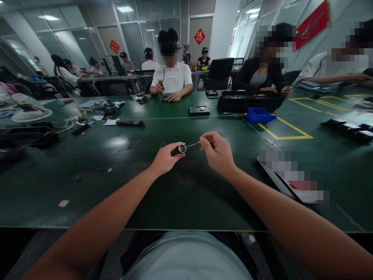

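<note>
Currently, left hand point(164, 158): grips dark cylinder point(182, 149).
Right hand point(218, 152): pinches red-handled tool point(198, 143), its tip at dark cylinder.
Blue tray point(258, 118): far right.

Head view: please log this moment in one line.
left hand: holds dark cylinder; right hand: holds red-handled tool; tip: at cylinder's end, contact unclear

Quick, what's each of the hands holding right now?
Left hand: closed around a black cylinder with a silvery round end.
Right hand: closed, holding a red-handled tool with a thin metal shaft.

The left hand point(165, 158) hides part of the dark cylinder point(179, 149).
</note>
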`<state>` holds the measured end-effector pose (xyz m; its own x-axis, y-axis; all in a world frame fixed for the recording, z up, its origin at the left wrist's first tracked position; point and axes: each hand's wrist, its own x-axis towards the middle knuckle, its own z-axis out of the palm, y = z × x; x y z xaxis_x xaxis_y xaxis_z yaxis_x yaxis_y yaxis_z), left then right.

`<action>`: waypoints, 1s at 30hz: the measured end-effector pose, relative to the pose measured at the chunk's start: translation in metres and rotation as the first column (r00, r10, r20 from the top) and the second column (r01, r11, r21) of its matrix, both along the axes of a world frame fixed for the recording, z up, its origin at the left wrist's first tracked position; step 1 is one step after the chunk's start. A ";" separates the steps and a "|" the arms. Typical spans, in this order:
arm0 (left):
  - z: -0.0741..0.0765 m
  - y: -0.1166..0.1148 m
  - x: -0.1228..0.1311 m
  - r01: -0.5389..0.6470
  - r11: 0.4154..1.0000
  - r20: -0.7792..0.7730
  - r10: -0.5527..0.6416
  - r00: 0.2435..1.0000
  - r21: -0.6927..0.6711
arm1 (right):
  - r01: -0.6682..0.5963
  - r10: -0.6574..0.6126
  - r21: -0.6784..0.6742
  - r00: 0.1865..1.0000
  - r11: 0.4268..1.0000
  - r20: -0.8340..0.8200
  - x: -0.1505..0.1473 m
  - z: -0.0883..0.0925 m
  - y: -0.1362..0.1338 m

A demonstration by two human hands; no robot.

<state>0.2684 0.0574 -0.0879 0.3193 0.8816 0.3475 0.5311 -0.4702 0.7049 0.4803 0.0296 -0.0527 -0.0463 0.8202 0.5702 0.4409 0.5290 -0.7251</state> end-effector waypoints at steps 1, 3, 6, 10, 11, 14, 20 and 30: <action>0.000 0.000 0.000 0.003 1.000 -0.007 -0.003 1.000 0.004 | -0.014 0.014 0.000 1.000 1.000 -0.010 0.000 0.000 0.000; 0.000 0.000 0.000 0.000 1.000 -0.015 0.000 1.000 0.010 | -0.044 0.044 -0.001 0.999 0.999 -0.030 0.000 0.000 -0.001; 0.000 0.000 0.000 -0.010 1.000 -0.021 0.011 1.000 0.015 | -0.069 0.069 -0.014 0.997 0.997 -0.025 0.000 0.000 -0.001; 0.000 0.000 -0.001 -0.001 1.000 -0.031 0.002 1.000 0.022 | -0.018 0.019 -0.032 0.999 0.999 0.049 0.000 0.003 -0.001; 0.000 0.000 -0.001 0.003 1.000 -0.031 -0.002 1.000 0.025 | 0.003 -0.001 -0.029 0.998 1.000 0.065 0.000 0.004 -0.001; 0.000 0.000 -0.001 0.003 0.999 -0.022 -0.002 1.000 0.035 | 0.023 -0.022 -0.003 0.997 1.000 0.080 0.000 0.004 -0.002; 0.001 0.000 -0.002 -0.022 0.999 -0.046 0.023 0.999 0.024 | -0.058 0.061 -0.050 0.997 0.997 0.053 0.000 0.003 -0.002; 0.001 0.000 -0.001 -0.033 0.999 -0.066 0.036 0.997 0.040 | -0.058 0.039 -0.105 0.983 0.993 -0.177 -0.004 -0.003 0.005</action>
<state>0.2672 0.0575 -0.0870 0.3128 0.8788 0.3605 0.5924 -0.4771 0.6491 0.4764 0.0350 -0.0558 0.0042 0.8770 0.4805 0.2785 0.4605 -0.8429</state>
